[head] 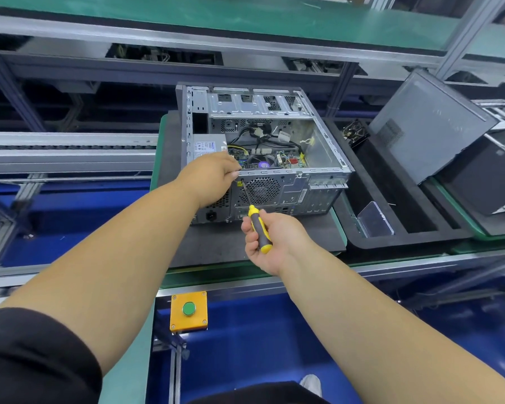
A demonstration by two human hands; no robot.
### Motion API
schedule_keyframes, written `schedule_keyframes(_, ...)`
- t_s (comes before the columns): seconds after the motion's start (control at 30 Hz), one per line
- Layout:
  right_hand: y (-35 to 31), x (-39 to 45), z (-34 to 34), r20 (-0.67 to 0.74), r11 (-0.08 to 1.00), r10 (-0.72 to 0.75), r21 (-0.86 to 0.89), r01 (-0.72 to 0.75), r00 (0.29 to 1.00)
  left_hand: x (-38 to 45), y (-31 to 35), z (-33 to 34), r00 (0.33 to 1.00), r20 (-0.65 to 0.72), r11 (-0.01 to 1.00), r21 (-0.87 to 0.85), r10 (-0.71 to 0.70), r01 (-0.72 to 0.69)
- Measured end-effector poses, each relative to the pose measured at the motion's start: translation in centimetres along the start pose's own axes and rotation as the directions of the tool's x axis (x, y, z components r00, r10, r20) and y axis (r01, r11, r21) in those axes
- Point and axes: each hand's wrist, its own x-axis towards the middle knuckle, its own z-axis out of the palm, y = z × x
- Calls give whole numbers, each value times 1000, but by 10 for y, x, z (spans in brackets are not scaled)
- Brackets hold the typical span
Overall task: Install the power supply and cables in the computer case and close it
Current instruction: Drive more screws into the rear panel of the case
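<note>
An open computer case (321, 158) lies on its side on a dark mat, rear panel facing me. The grey power supply (209, 144) sits inside at the left, with black and yellow cables (263, 138) running over the motherboard. My right hand (274, 240) grips a yellow and grey screwdriver (260, 228); its shaft points up to a screw spot at the top of the rear panel, left of the fan grille (260, 191). My left hand (213, 176) is at that same spot, fingers curled and pinching near the tip; what it pinches is too small to tell.
The grey side panel (426, 123) leans against another case (490, 173) at the right. A black foam tray (397, 205) holds a clear plastic box (375, 220) and a small fan (354, 132). A yellow box with a green button (189, 309) is fixed below the bench edge.
</note>
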Motion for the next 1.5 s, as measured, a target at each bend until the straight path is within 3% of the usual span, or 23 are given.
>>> schedule_keyframes(0.33, 10, 3, 11, -11, 996, -61, 63, 62, 998, -1, 2, -1, 999, -43, 1000, -28, 13, -14)
schedule_keyframes(0.53, 8, 7, 12, -46, 998, 28, -58, -30, 999, -1, 2, -1, 999, -45, 1000, -19, 10, -10)
schedule_keyframes(0.73, 10, 6, 11, -16, 998, -29, 55, 30, 999, 0, 1, -1, 999, -39, 1000, -16, 5, -5)
schedule_keyframes(0.93, 14, 9, 10, -80, 995, -18, -99, 10, 997, -1, 1, 0, 999, -46, 999, -33, 4, -5)
schedule_keyframes(1.17, 11, 9, 10, -69, 1000, 21, 10, -20, 997, 0, 0, 1, 999, -49, 1000, -21, 15, -16)
schedule_keyframes(1.33, 12, 8, 9, -102, 993, -45, -113, 33, 994, 0, 0, 1, 998, -53, 1000, -21, 19, -21)
schedule_keyframes(1.5, 7, 10, 8, -106, 990, 30, -133, -44, 994, 0, 0, 1, 998, -52, 999, -15, 33, -34)
